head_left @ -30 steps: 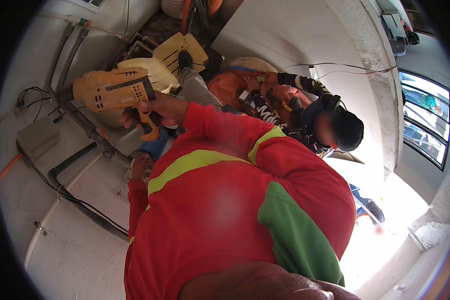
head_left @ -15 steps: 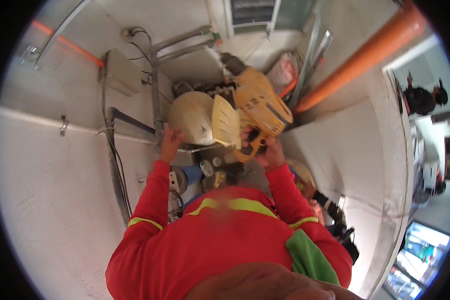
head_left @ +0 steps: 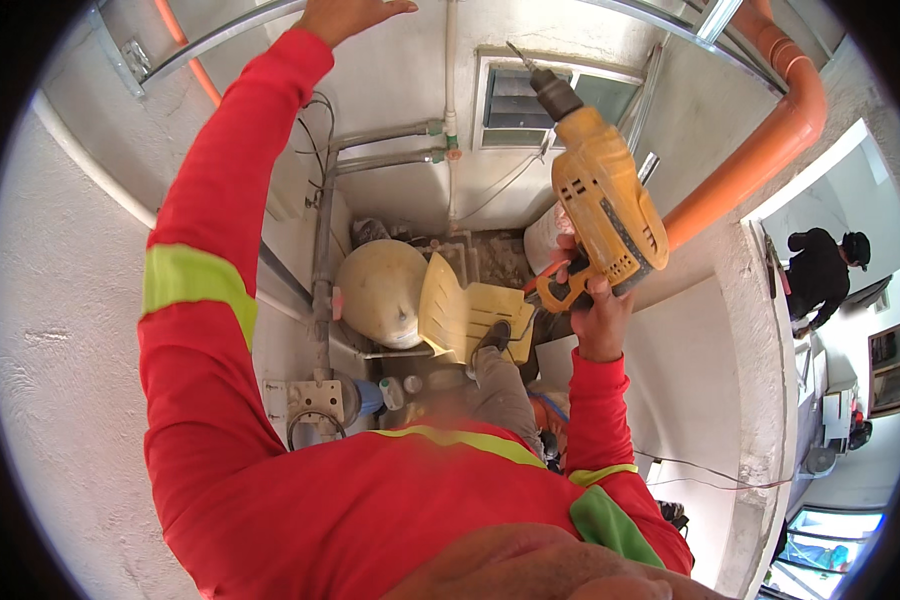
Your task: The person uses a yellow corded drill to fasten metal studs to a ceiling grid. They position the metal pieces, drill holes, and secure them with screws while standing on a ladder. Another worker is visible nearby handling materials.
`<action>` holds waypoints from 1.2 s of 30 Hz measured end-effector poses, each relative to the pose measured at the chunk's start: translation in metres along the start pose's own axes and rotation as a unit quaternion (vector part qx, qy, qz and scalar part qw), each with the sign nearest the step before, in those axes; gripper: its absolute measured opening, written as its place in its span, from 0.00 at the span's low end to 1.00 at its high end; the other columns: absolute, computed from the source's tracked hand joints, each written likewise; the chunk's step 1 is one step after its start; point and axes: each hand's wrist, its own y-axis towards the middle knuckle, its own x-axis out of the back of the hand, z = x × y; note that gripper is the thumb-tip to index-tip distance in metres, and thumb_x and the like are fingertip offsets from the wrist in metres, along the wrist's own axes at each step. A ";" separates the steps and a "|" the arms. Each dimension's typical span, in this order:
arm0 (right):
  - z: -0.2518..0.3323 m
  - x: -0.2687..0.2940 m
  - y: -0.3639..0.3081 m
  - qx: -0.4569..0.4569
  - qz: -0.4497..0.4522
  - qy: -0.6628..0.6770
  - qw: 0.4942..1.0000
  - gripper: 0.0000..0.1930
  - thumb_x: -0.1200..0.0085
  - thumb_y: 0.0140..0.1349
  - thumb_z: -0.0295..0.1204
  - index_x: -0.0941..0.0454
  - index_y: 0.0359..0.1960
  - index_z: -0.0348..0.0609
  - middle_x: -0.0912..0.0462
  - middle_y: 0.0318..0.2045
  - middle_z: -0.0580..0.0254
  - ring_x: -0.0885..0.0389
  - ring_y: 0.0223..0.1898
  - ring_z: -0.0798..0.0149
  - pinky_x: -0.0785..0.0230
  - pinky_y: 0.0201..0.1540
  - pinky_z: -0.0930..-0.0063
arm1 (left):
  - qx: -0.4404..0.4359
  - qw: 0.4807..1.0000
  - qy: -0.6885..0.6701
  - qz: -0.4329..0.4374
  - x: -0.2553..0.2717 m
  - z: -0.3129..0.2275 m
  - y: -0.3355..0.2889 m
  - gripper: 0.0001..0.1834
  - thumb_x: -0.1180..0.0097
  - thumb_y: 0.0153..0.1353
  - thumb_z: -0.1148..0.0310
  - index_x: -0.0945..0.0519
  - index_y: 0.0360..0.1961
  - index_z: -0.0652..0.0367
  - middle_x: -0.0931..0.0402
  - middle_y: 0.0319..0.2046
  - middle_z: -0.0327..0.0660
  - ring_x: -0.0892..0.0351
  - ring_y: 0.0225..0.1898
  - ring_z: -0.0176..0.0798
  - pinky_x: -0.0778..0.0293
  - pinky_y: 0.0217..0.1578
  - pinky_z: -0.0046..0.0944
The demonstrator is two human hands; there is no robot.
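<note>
A yellow power drill [head_left: 605, 190] is held up on the right, its thin bit angled up and left in front of the window. My right hand [head_left: 598, 310] is closed round its handle. At the upper edge of the picture, my left hand [head_left: 350, 15] is raised at the end of an outstretched arm, close to a metal rail [head_left: 232, 33]. Its thumb sticks out to the right; the other fingers are mostly cut off by the picture's edge. Below the drill stands a yellow plastic chair [head_left: 442, 305], with my shoe [head_left: 494, 337] on its seat.
A round beige tank [head_left: 380, 290] stands left of the chair, with grey pipes [head_left: 322, 240] beside it. A thick orange pipe [head_left: 740, 185] runs along the right. Behind are a window [head_left: 518, 100] and a white sack [head_left: 544, 238]. Another person [head_left: 820, 270] is beyond the doorway.
My left hand has moved from beside the tank up to the rail. The drill has risen to the right in my right hand. My shoe now shows on the chair seat.
</note>
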 end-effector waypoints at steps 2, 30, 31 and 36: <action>0.009 -0.010 0.014 0.022 0.017 -0.042 0.999 0.36 0.30 0.60 0.45 0.29 0.63 0.33 0.16 0.52 0.45 0.15 0.48 0.56 0.23 0.42 0.70 | 0.027 0.992 0.019 0.124 -0.008 0.010 0.015 0.38 0.28 0.51 0.47 0.23 0.59 0.58 0.19 0.48 0.53 0.19 0.51 0.59 0.24 0.52 0.55; 0.014 -0.068 0.105 0.122 0.054 -0.189 0.973 0.26 0.37 0.65 0.26 0.31 0.62 0.29 0.16 0.51 0.41 0.13 0.47 0.56 0.20 0.43 0.71 | 0.222 0.325 -0.892 -0.225 -0.129 -0.034 -0.003 0.15 0.46 0.75 0.63 0.24 0.60 0.50 0.19 0.50 0.34 0.21 0.54 0.38 0.28 0.60 0.50; 0.015 -0.069 0.107 0.129 0.059 -0.199 0.970 0.26 0.36 0.65 0.25 0.31 0.62 0.30 0.16 0.51 0.42 0.13 0.47 0.56 0.19 0.44 0.70 | 0.208 0.335 -0.890 -0.228 -0.130 -0.034 -0.006 0.16 0.45 0.75 0.65 0.24 0.61 0.51 0.20 0.51 0.34 0.21 0.54 0.38 0.28 0.60 0.51; 0.017 -0.077 0.114 0.134 0.037 -0.240 0.961 0.33 0.30 0.55 0.21 0.30 0.63 0.32 0.16 0.51 0.57 0.17 0.50 0.68 0.26 0.53 0.74 | 0.220 0.375 -0.874 -0.218 -0.132 -0.035 -0.012 0.20 0.43 0.72 0.71 0.26 0.63 0.51 0.21 0.54 0.34 0.21 0.55 0.38 0.25 0.59 0.53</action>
